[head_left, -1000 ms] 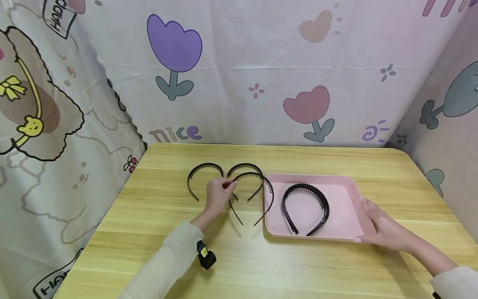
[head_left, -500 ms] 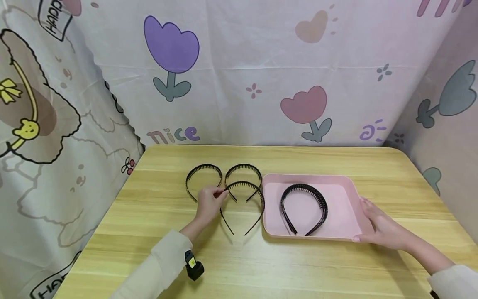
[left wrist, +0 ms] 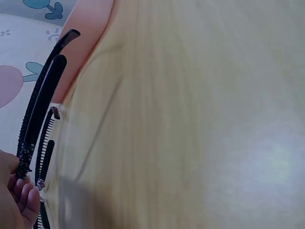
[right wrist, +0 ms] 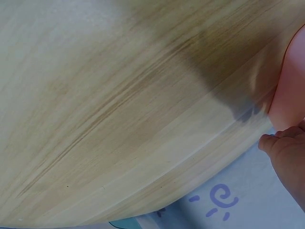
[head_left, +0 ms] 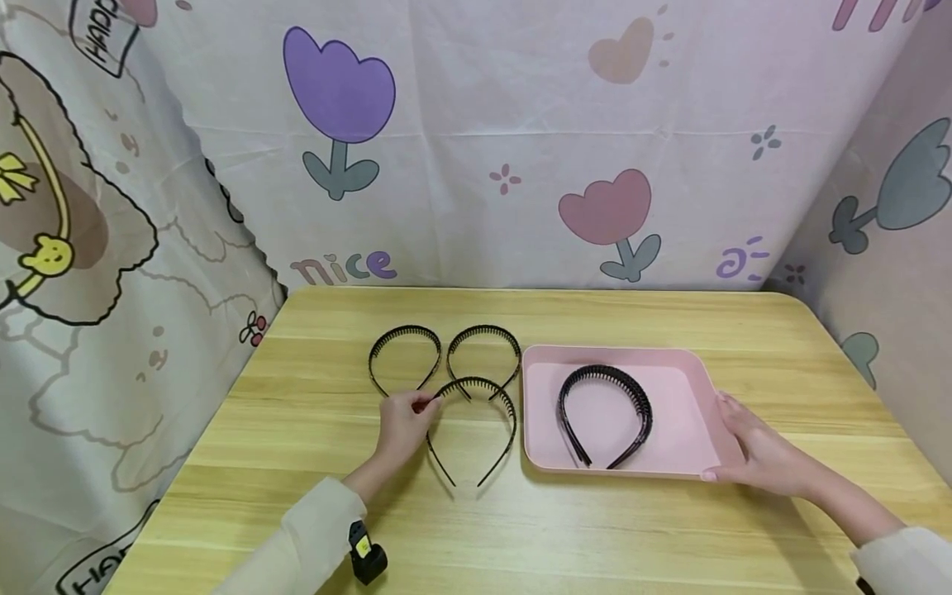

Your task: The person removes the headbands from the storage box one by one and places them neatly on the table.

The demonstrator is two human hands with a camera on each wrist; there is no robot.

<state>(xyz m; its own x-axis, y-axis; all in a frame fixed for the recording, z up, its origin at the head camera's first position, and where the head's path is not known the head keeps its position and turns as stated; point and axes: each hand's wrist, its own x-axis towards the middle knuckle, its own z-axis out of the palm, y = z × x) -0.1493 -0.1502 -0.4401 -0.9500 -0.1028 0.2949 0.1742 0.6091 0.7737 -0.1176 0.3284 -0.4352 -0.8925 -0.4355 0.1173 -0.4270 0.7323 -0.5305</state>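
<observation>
Fingers and thumb of my left hand [head_left: 402, 426] are pinching a black headband [head_left: 476, 382] by the left side of its toothed arch, its two ends pointing back toward me. It is hanging just over the tabletop, I believe, since what looks like its shadow is falling clear of it in the left wrist view. I am judging the step in hand to be setting it out among the loose ones. Just beyond, a second headband [head_left: 405, 330] and a third headband [head_left: 484, 329] are lying side by side; in the head view the held arch is crossing the third one's ends, and I cannot tell whether they are touching. The next move, I reckon, is calling for a level lowering, then an easing of the pinch that leaves those two undisturbed. To the right, a pink tray [head_left: 684, 405] is holding a nested stack of headbands [head_left: 641, 401], bunched too tightly for counting. My right hand [head_left: 766, 450] is gripping the tray's right end, thumb at the near corner. Underneath, the wooden table [head_left: 595, 537] is stretching back to a printed curtain [head_left: 476, 99].
</observation>
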